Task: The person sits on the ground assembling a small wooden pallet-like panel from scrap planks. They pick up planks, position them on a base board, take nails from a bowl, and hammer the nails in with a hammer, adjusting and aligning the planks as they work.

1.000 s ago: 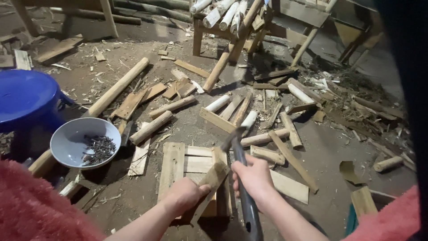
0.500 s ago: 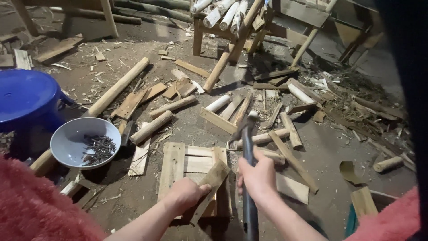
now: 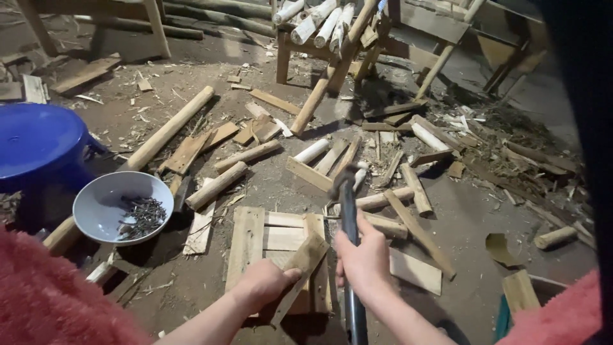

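We see the right hand (image 3: 365,259) wrapped tight around the dark handle of a hammer (image 3: 348,243), whose head is raised toward twelve o'clock above the work. The left hand (image 3: 265,281) is closed on the lower end of a slanted wooden slat (image 3: 300,268), pinning it against a small frame of pale boards (image 3: 246,246) that lies flat on the dirt floor. The slat runs from about seven o'clock up to one o'clock across the frame's right half, and the hammer shaft passes just beside it at three o'clock. At nine o'clock from the frame sits a pale round bowl (image 3: 102,204) holding a heap of dark nails (image 3: 142,216), and at ten o'clock from the bowl stands a blue plastic stool (image 3: 38,140), just beside it. Toward twelve o'clock the floor is strewn with round poles (image 3: 169,128) and split offcuts. A rough wooden rack (image 3: 319,32) stacked with pale poles stands farther off in the same direction. Red fuzzy sleeves (image 3: 45,300) show at the lower corners.
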